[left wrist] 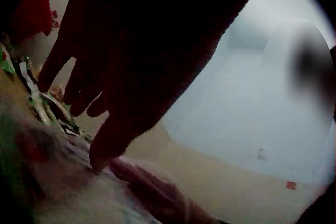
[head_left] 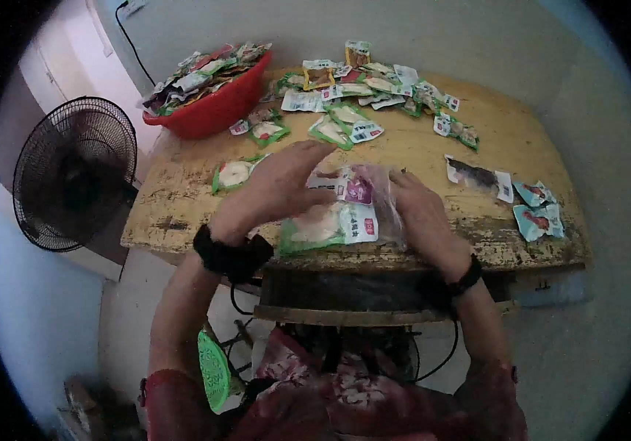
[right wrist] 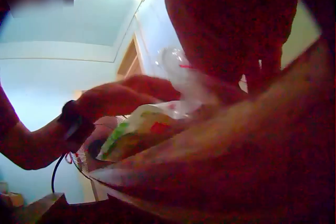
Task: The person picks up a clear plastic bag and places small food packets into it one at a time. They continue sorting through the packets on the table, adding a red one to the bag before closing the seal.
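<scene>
A clear plastic bag (head_left: 386,192) lies near the table's front edge, between my two hands. Inside or under its film show a purple-and-white packet (head_left: 359,187) and a green-and-white food packet (head_left: 319,226). My left hand (head_left: 275,184) is over the bag's left side, fingers extended and thumb apart; in the left wrist view the thumb (left wrist: 102,155) is right at the film. At the right side of the bag, my right hand (head_left: 427,217) holds the film's edge; its fingertips are partly hidden. The right wrist view is dark and blurred, with crumpled film (right wrist: 181,77) standing up.
A red basin (head_left: 216,110) heaped with packets stands at the back left of the worn yellow table (head_left: 418,154). More packets (head_left: 374,88) are piled at the back. Two blue packets (head_left: 539,220) and a dark-filled one (head_left: 479,178) lie to the right. A fan (head_left: 73,173) stands left.
</scene>
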{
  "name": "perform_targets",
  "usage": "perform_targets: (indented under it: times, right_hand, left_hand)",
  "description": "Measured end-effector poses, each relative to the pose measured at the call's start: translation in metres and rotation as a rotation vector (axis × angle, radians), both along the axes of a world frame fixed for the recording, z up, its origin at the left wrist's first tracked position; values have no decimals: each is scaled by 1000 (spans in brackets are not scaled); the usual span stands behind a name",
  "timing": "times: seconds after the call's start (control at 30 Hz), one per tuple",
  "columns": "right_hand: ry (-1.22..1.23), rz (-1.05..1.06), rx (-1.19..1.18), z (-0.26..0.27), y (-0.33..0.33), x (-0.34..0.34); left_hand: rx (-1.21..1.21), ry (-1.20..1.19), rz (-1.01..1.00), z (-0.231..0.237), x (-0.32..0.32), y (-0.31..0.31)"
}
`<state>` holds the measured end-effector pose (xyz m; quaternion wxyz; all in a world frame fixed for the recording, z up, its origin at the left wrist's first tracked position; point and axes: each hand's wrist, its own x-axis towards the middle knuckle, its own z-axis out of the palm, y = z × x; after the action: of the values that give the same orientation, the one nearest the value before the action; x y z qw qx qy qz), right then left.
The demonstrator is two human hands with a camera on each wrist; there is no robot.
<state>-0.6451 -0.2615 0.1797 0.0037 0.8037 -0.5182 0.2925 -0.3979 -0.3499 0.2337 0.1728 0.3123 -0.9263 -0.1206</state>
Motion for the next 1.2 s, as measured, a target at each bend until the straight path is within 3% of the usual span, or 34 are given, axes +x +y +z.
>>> perform_targets:
  times: [0.1, 0.2, 0.3, 0.5, 0.6, 0.63, 0.73, 0.87, 0.9, 0.97, 1.07, 1.17, 1.2]
  right_hand:
    - [8, -22, -80, -14, -9, -11]
    - [-221, -30, -110, -16, -4, -17]
    - [-384, -69, -69, -15, -9, -29]
    - [-558, -212, -142, -9, -6, -33]
    - [-706, -227, -93, -2, 1, -32]
    - [-684, -237, -101, -5, -1, -35]
    - [-798, -192, -37, -6, -3, -36]
    - [-820, -114, 156, 1, 1, -20]
    - [-846, -55, 223, 6, 4, -9]
    - [-924, 154, 329, -11, -8, -4]
    - [-939, 260, 404, 15, 0, 28]
    - [-901, 212, 575, 32, -2, 32]
    - [-879, 204, 494, 34, -1, 34]
  left_hand:
    - [162, -103, -76, -4, 1, -40]
    - [725, -156, -1, 8, -9, -45]
    - [542, -176, -70, -5, -9, -56]
    - [556, -234, 151, 8, 1, -40]
    - [542, 104, 235, 0, 23, -23]
    - [538, 42, 245, 3, 27, -24]
    - [689, 272, 333, 0, 40, -2]
    - [664, 837, 324, -33, 48, 18]
    - [729, 987, 345, -16, 35, 40]
    - [725, 1115, 289, -33, 32, 41]
    - [720, 1218, 283, -46, 18, 51]
    - [835, 1398, 178, -50, 6, 61]
    - [932, 1435, 152, -58, 8, 59]
